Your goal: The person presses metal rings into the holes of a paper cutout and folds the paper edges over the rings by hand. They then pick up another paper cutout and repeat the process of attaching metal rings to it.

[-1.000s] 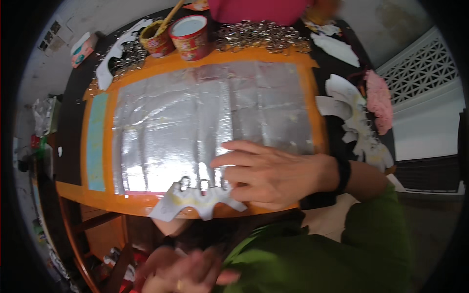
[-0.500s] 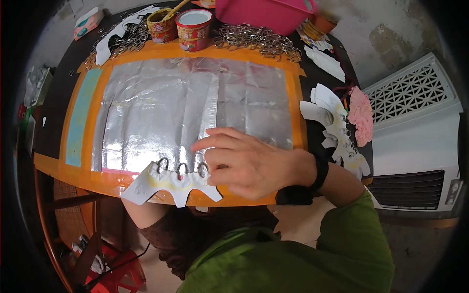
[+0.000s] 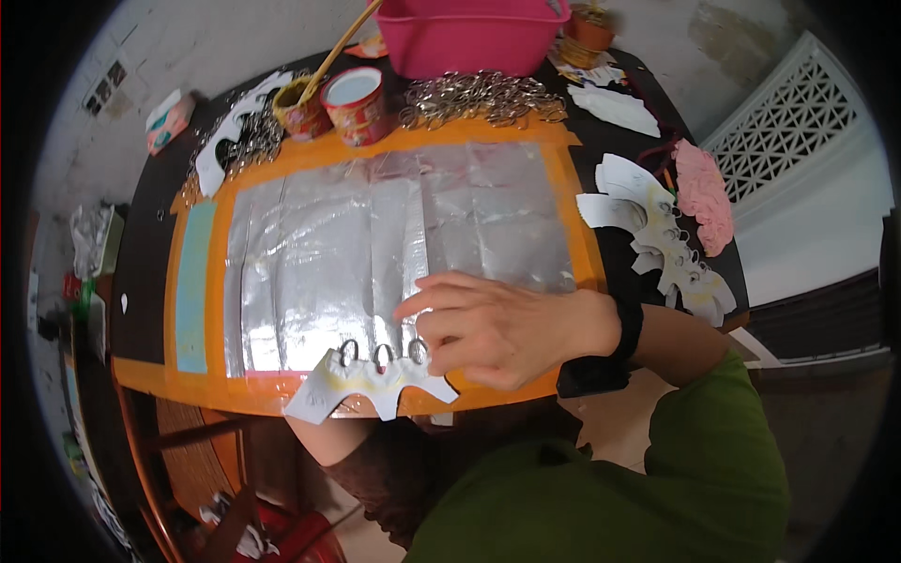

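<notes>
My right hand (image 3: 507,333) is over the near edge of the table, fingers bent and pressed at the right end of a white cut-out piece (image 3: 380,380). One finger stretches out to the left above it. The piece looks like paper, with tabs along its lower side and yellowish smears across its middle. Several metal rings (image 3: 383,357) stand up along its top edge, the rightmost one right by my fingertips. Exactly what my fingertips pinch is partly hidden. The piece overhangs the table's front edge. My left hand does not show.
A silver sheet (image 3: 319,244) is held down by orange tape (image 3: 587,244). Behind it stand a red tub (image 3: 357,108), a yellow-smeared pot (image 3: 302,117) with a stick, heaped metal rings (image 3: 483,98) and a pink basin (image 3: 460,38). Ringed white pieces (image 3: 671,253) and pink cloth (image 3: 704,197) lie right.
The whole view has shifted, so the table sits lower and farther right in the picture. My right hand stays at the same end of the white piece.
</notes>
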Tool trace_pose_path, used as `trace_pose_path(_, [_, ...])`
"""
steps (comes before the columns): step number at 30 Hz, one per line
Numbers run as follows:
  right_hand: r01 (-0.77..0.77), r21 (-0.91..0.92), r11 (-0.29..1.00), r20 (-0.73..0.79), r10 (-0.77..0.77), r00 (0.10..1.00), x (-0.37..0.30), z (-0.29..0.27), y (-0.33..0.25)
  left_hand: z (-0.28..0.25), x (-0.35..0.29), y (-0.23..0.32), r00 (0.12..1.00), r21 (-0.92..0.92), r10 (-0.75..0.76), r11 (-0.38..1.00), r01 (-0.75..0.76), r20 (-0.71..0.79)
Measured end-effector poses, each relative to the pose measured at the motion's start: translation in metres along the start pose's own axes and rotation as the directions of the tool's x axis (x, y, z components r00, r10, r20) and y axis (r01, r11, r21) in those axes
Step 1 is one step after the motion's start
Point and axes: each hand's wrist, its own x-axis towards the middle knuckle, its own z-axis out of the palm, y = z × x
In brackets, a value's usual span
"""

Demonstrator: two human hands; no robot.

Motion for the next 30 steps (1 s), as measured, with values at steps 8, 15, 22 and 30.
trace_pose_path(8, [-0.039, 0.047, 0.998, 0.012, 0.038, 0.999, -0.003, -0.002, -0.005, 0.004, -0.01, 0.01, 0.992, -0.016, -0.116, 0.993, 0.117, 0.038])
trace_pose_path(15, [-0.036, 0.032, 0.999, 0.023, 0.035, 0.999, 0.001, 0.001, -0.003, 0.011, -0.014, 0.002, 0.949, -0.042, -0.313, 0.948, 0.314, 0.038])
trace_pose_path(22, [-0.039, -0.013, 0.999, 0.019, 0.04, 0.999, 0.0, -0.001, -0.003, 0.028, -0.011, -0.004, 0.868, -0.038, -0.476, 0.874, 0.485, 0.137])
trace_pose_path(30, [-0.032, -0.011, 0.999, 0.005, 0.032, 0.999, 0.005, -0.001, -0.005, 0.047, -0.004, -0.028, 0.769, -0.067, -0.613, 0.772, 0.632, 0.184])
